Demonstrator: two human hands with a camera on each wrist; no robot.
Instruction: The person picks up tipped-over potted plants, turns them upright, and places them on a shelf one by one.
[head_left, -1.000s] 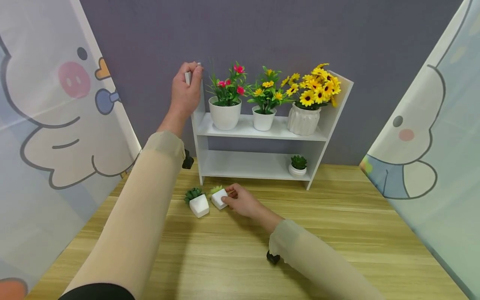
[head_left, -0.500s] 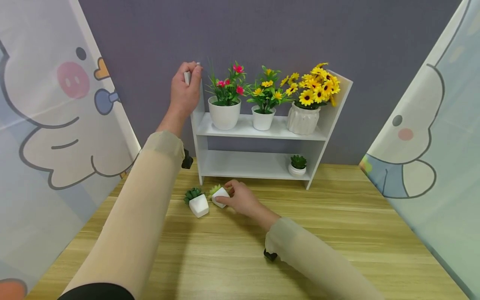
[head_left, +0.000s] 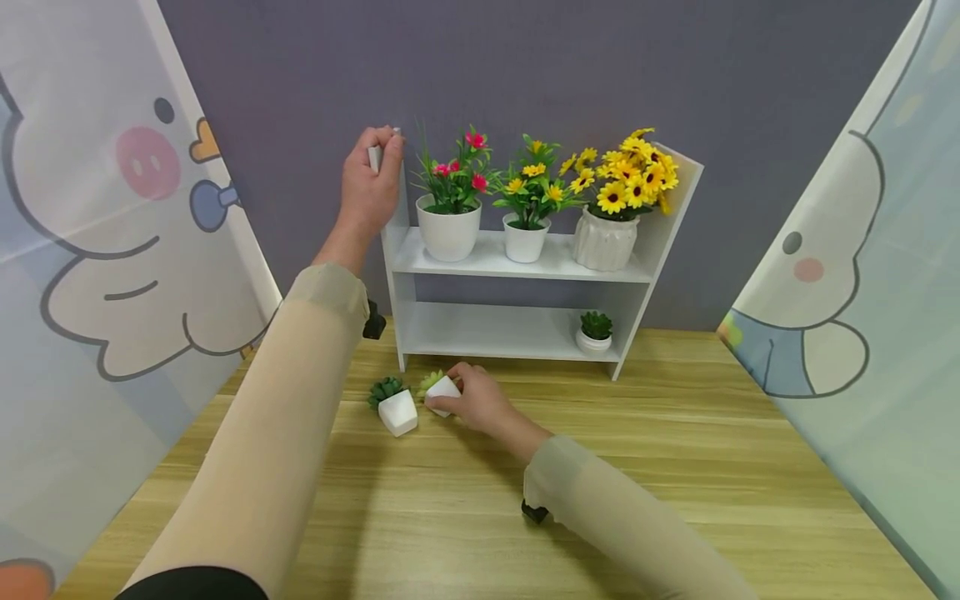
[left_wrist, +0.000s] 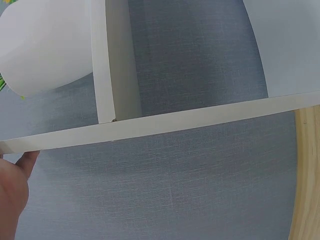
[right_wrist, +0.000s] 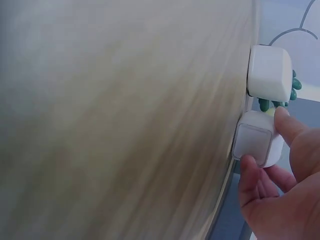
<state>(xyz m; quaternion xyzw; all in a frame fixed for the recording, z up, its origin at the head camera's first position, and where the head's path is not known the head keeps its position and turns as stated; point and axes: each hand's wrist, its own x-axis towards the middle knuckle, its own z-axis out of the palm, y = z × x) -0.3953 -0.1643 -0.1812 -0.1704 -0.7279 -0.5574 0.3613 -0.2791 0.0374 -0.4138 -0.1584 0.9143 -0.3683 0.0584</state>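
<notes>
My left hand (head_left: 371, 187) grips the top of the left side panel of a white two-tier shelf (head_left: 517, 329). In the left wrist view, fingers show at the edge of that panel (left_wrist: 165, 125). Down on the wooden table, my right hand (head_left: 483, 404) pinches a small square white pot (right_wrist: 254, 140) between thumb and fingers. Its light green succulent (head_left: 431, 381) leans to the far left, so the pot lies tilted with its base facing the right wrist camera. Just left of it lies a second white pot (head_left: 398, 412) with a dark green succulent, also on its side.
Pink flowers in a white pot (head_left: 448, 233), yellow flowers in a smaller pot (head_left: 526, 242) and sunflowers in a ribbed pot (head_left: 604, 240) line the upper tier. A round potted succulent (head_left: 595, 340) stands at the lower tier's right end. Cartoon-printed panels (head_left: 817, 333) flank the table.
The right thumb has moved across the face of the light green succulent's pot and now pinches it; the pot has shifted very slightly right. The left hand keeps its grip on the shelf.
</notes>
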